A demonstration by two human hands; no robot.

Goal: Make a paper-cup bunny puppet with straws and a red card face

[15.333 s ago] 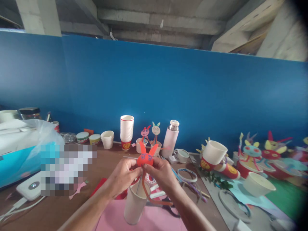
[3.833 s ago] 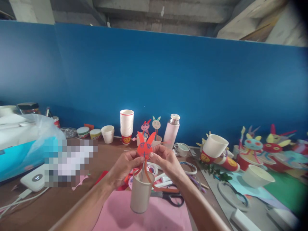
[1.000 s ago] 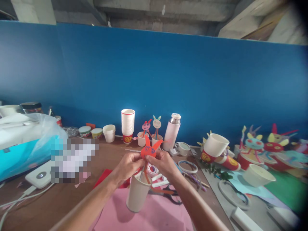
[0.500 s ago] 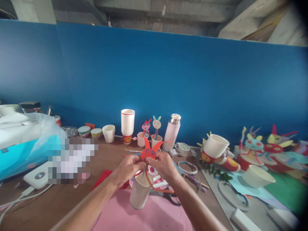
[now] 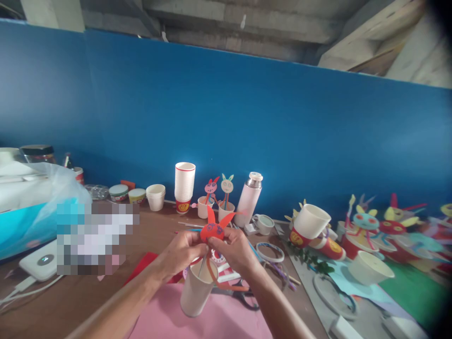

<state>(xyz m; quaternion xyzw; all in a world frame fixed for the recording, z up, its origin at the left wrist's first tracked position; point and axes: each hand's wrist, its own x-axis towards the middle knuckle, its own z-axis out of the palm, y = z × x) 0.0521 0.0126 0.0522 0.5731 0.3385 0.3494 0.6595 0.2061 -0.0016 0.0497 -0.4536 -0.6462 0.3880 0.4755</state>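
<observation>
Currently, over the brown table (image 5: 70, 301), well right of the power bank (image 5: 38, 263) by its left edge, the left hand (image 5: 183, 249) pinches one side of an orange rabbit head (image 5: 212, 232), held above a white cup (image 5: 194, 296) near the front edge, while the right hand (image 5: 236, 247) pinches the other side. Ears and drawn face look done, but an orange strip (image 5: 229, 286) trails out past the cup's rim, so assembly seems unfinished. Past the table's right edge, similar figures (image 5: 366, 221) in cups look complete.
</observation>
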